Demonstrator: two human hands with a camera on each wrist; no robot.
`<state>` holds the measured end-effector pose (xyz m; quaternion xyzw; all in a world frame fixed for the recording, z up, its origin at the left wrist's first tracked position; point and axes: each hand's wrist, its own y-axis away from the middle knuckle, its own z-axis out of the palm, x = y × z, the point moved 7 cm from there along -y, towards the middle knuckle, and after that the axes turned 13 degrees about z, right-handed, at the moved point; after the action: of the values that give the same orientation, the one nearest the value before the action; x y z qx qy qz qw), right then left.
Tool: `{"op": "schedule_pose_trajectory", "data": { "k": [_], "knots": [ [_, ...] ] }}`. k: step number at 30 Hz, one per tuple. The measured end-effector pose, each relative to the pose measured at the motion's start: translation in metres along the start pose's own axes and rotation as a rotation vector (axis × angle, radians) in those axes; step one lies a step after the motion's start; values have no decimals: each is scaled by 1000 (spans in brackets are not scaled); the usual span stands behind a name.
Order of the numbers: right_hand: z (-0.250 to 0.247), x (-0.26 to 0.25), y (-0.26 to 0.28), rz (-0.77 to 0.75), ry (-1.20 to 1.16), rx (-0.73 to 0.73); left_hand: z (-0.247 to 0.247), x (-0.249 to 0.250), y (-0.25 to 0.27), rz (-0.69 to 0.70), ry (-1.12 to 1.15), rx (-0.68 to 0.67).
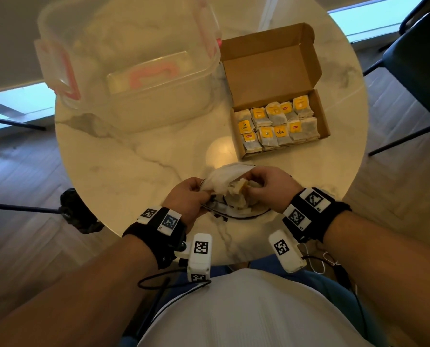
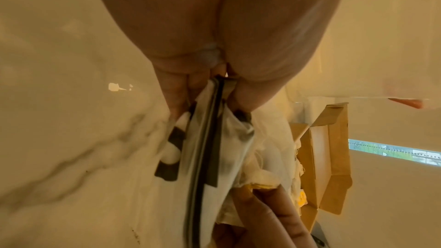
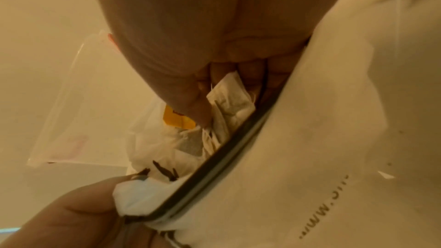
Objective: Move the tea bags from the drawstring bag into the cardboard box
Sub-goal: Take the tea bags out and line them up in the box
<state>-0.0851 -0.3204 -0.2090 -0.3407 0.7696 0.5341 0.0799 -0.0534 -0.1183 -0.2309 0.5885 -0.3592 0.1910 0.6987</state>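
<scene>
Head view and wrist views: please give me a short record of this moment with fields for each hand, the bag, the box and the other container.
left hand: grips the drawstring bag at its mouth
right hand: pinches tea bags at the bag's opening
cardboard box: lid open, many tea bags inside
plastic container: clear, pink clasps, left of the box
table: round, marble pattern

Counts: 1 cardboard box (image 1: 271, 68), lid open. Approx. 10 tea bags (image 1: 277, 125) in it, 2 rows; exact no. unclear, some overlap. 1 white drawstring bag (image 1: 224, 177). 1 clear plastic container (image 1: 133, 71) w/ pink latches. 2 hands.
</scene>
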Motion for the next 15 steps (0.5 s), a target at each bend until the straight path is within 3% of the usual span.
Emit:
{"op": "schedule_pose_trajectory", "data": {
  "k": [5, 10, 15],
  "knots": [
    [7, -4, 2, -65, -37, -167, 8, 1, 1, 6, 24, 9],
    [4, -13, -3, -134, 156, -52, 18, 6, 3, 15, -10, -7],
    [-12, -12, -8, -122, 217, -106, 9, 2, 3, -18, -101, 99]
  ]
}}
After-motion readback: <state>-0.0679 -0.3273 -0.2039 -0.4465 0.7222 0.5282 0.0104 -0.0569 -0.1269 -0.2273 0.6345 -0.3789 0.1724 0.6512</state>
